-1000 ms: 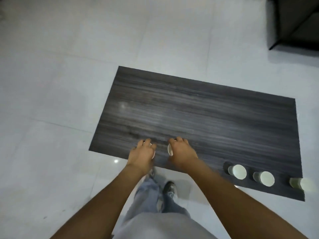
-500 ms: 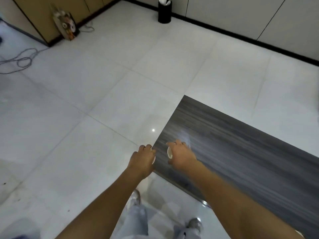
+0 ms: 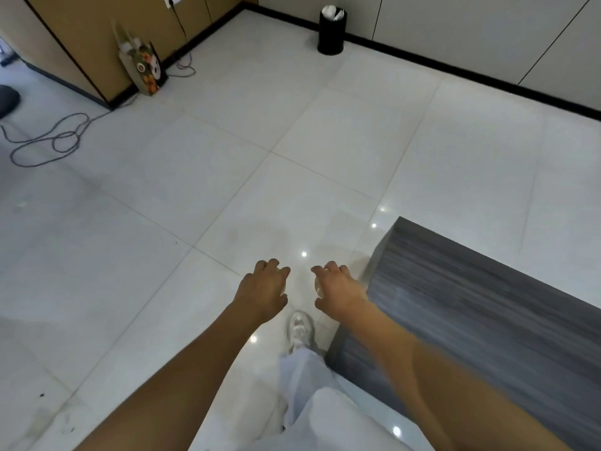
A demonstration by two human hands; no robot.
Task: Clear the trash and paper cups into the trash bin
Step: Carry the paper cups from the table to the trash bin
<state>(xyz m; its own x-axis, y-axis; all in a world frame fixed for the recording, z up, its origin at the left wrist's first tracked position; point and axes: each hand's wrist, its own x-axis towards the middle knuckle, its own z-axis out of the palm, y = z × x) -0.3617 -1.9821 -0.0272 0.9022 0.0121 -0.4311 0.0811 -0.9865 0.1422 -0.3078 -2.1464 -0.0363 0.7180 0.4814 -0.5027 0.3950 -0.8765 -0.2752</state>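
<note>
My left hand (image 3: 263, 289) grips a paper cup from above; only a sliver of its white rim (image 3: 283, 288) shows beneath the fingers. My right hand (image 3: 338, 289) is curled round a second paper cup (image 3: 317, 284), whose white rim peeks out on the thumb side. Both hands hang over the white tile floor, just left of the dark wood-grain table (image 3: 481, 307). The black trash bin (image 3: 331, 32) stands far ahead against the wall, with white paper sticking out of its top.
A patterned paper bag (image 3: 146, 68) leans on the brown cabinet at the far left, and a grey cable (image 3: 48, 141) loops across the floor there. My shoe (image 3: 300, 330) and light trousers are below my hands. The table's corner (image 3: 398, 219) lies to the right.
The view has swung left and away from the table. Both hands, still holding their cups, have passed off the tabletop and are over the floor. The bin appears closer.
</note>
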